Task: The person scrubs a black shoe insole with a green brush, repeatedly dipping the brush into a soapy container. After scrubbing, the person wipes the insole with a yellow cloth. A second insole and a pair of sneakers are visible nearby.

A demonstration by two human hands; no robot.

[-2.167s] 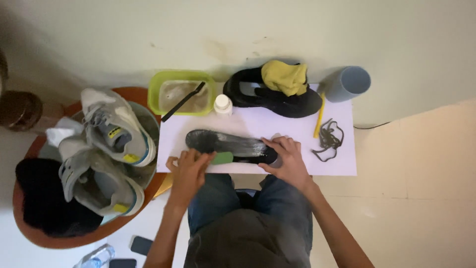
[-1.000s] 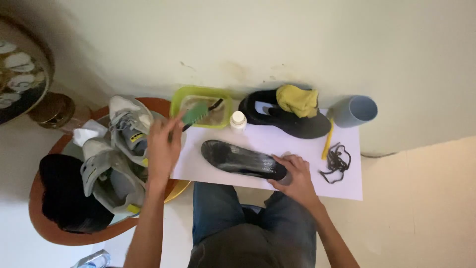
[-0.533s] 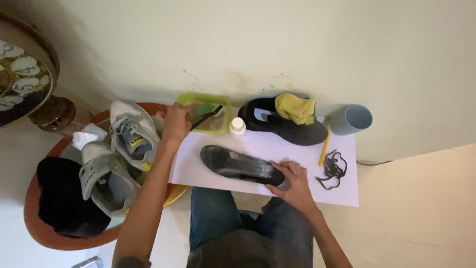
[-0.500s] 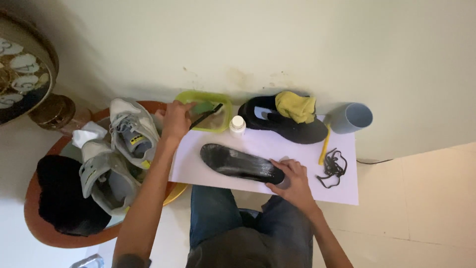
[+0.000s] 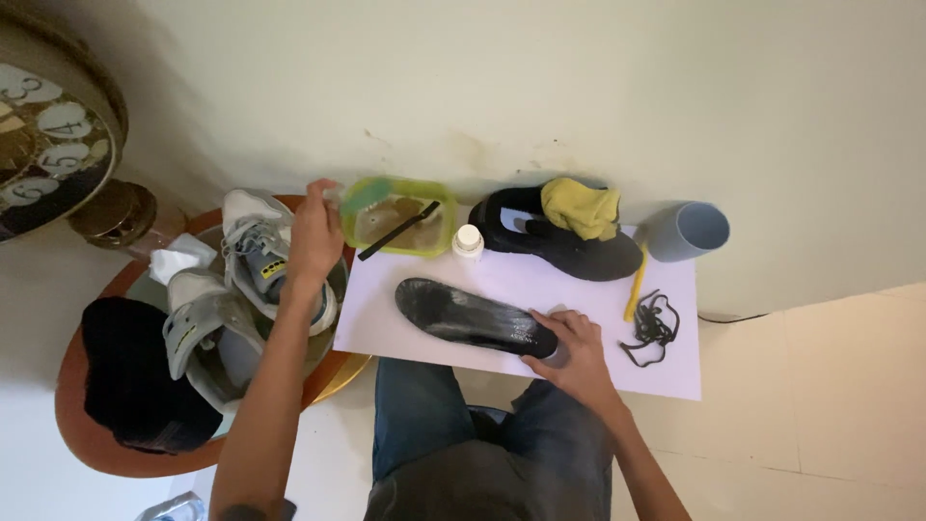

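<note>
On the white sheet (image 5: 579, 289), you are pressing your right hand (image 5: 569, 349) flat, fingers spread and unclenched, on the near right end of the black insole (image 5: 473, 316). That insole is lying flat with its long axis running left-far to right-near, its rounded far end pointing toward the green tub (image 5: 397, 216). Your left hand (image 5: 316, 232) is gripping a green sponge (image 5: 359, 196) at the tub's left rim, above the grey shoes (image 5: 241, 280) in the round tray (image 5: 92, 444). Beyond the insole, a small white bottle (image 5: 468, 241) and a black shoe (image 5: 559, 236) are sitting near the sheet's far edge. Right of the insole, bare sheet is lying open up to the black laces (image 5: 651, 328).
</note>
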